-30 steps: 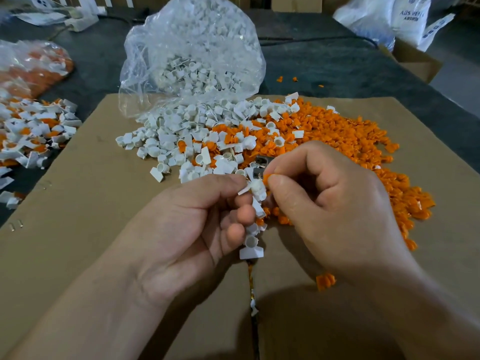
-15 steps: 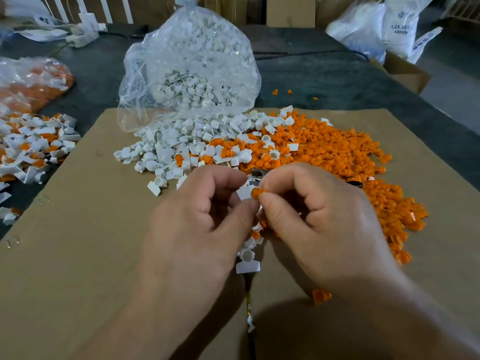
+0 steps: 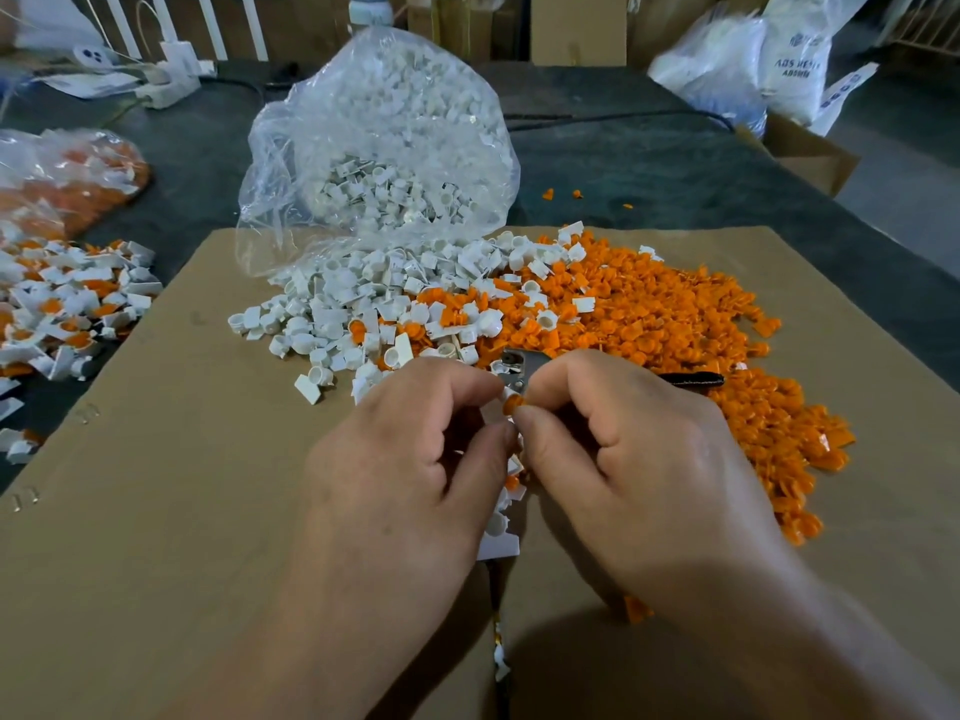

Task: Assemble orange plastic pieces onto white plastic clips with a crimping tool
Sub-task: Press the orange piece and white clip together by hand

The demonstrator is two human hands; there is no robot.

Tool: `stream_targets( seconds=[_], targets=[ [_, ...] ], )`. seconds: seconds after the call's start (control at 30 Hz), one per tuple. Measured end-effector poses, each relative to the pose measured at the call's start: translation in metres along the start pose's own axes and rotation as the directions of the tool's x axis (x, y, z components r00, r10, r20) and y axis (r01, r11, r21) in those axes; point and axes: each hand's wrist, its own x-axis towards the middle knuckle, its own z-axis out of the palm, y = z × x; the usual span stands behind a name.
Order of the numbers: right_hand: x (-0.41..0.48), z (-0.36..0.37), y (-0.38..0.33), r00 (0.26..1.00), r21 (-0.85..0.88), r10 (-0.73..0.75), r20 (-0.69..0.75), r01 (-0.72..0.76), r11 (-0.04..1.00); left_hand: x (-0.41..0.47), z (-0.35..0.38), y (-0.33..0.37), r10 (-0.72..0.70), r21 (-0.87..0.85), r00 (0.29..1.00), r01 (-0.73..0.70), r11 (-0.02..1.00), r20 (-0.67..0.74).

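Cardboard sheet (image 3: 156, 511) carries a clear bag of white clips (image 3: 384, 148) beside a spread of orange pieces (image 3: 675, 324). Left hand (image 3: 415, 459) pinches what seems a white clip (image 3: 505, 394); right hand (image 3: 639, 449) pinches an orange piece (image 3: 511, 406) against it, mid-sheet.

1. the light is looking soft and a bit dim, coming from above.
2. the left hand (image 3: 410, 459) and right hand (image 3: 654, 459) are throwing a dark shadow on the cardboard (image 3: 156, 511) near the bottom edge.
3. the clear bag (image 3: 374, 122) is shining with small white glints.
4. the far corners are looking blurry and bending.
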Motion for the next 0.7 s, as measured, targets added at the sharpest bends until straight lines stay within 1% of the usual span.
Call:
stream_targets(
  seconds=[0.13,0.2,0.4,0.47,0.53,0.7],
  targets=[
    [0.0002,-0.0011,-0.0026,0.996,-0.048,-0.075,0.051,0.077,0.996,0.0014,-0.0010,-0.0005,-0.028,0.002,1.000,0.028,1.000,-0.011],
    [0.0000,-0.0003,-0.0035,0.995,-0.054,-0.074,0.060,0.077,0.996,0.0021,-0.0009,-0.0004,-0.032,-0.003,0.999,0.032,0.999,-0.010],
    [0.0006,-0.0020,-0.0024,0.998,0.099,-0.001,0.061,-0.005,0.995,0.0020,-0.0017,-0.0021,-0.057,-0.092,0.998,0.056,0.994,-0.015],
    [0.0006,-0.0029,-0.0018,0.998,0.113,0.006,0.070,-0.014,0.993,0.0031,-0.0016,-0.0035,-0.115,-0.199,0.993,0.115,0.973,0.011],
    [0.0014,-0.0033,-0.0020,0.997,0.071,-0.011,0.082,0.005,0.997,0.0038,-0.0007,-0.0053,-0.182,-0.336,0.982,0.190,0.923,0.055],
    [0.0013,-0.0046,-0.0027,0.994,0.003,-0.061,0.094,0.061,0.998,0.0070,-0.0004,-0.0046,-0.225,-0.497,0.965,0.263,0.827,0.137]
  ],
)
